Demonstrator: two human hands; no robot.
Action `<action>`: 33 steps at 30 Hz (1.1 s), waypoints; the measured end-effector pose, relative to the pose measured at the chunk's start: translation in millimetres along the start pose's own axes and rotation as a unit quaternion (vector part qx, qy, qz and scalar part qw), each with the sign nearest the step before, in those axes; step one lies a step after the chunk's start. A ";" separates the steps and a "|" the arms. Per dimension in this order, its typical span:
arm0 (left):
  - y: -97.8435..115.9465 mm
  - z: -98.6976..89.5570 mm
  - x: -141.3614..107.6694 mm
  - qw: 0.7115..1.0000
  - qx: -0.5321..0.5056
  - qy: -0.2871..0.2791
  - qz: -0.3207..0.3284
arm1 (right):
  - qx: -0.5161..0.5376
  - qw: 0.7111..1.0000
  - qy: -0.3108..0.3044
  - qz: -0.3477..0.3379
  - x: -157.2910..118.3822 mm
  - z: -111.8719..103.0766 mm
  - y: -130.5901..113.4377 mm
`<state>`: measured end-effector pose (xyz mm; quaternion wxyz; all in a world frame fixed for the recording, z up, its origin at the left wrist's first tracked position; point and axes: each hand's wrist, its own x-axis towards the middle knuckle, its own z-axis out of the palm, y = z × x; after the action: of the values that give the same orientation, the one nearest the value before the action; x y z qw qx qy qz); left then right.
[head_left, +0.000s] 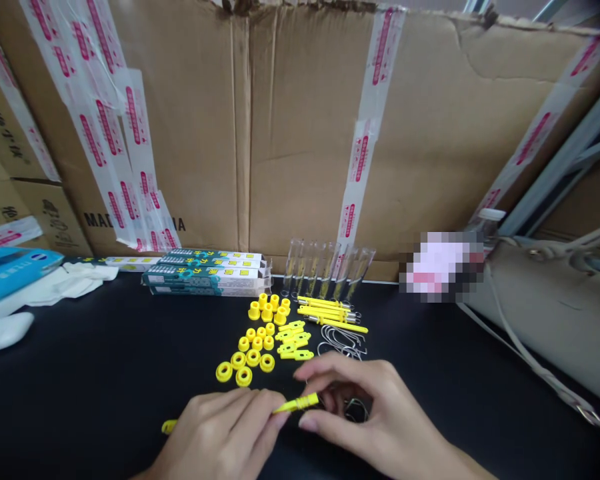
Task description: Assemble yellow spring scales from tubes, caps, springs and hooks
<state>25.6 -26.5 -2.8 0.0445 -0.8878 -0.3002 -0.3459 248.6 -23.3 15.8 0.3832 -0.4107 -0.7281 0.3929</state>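
Observation:
My left hand (225, 427) is closed around a slim yellow plastic rod (300, 403), whose ridged end sticks out to the right past my fingertips. Its other end shows at the far side of the hand. Curved about the ridged end is my right hand (365, 407), thumb and forefinger apart; its other fingers curl inward and are partly hidden. Thin metal wire loops (356, 410) show beside those curled fingers; whether they are held or lie on the table I cannot tell. Beyond the hands lie bent metal wires (343, 340), flat yellow tabs (295, 340) and yellow rings (244, 377).
Several yellow rods with metal ends (330, 312) and yellow sleeves (267, 311) lie farther back. Clear tubes (325, 270) stand against a large cardboard box (300, 133), beside printed small boxes (207, 273). A bag (555, 307) is at right, a blue packet (17, 270) at left.

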 end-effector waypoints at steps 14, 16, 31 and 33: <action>2.1 -1.6 7.3 0.999 0.025 0.033 0.015 | -0.094 0.951 0.286 0.075 55.8 -102.0 85.3; 3.2 -2.5 7.7 0.999 0.028 0.032 0.014 | -0.106 0.955 0.263 0.089 60.6 -99.0 91.5; 3.0 -1.8 4.7 0.998 -0.036 0.019 -0.049 | 0.052 0.972 0.229 0.022 14.1 -48.7 20.5; 3.6 -2.6 4.2 0.998 -0.031 0.020 -0.049 | 0.141 0.977 0.161 0.011 4.7 -29.1 6.9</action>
<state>28.5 -28.1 2.3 0.0056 -0.8658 -0.3316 -0.3748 274.5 -9.2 22.4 0.5453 -0.4183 -0.5897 0.4241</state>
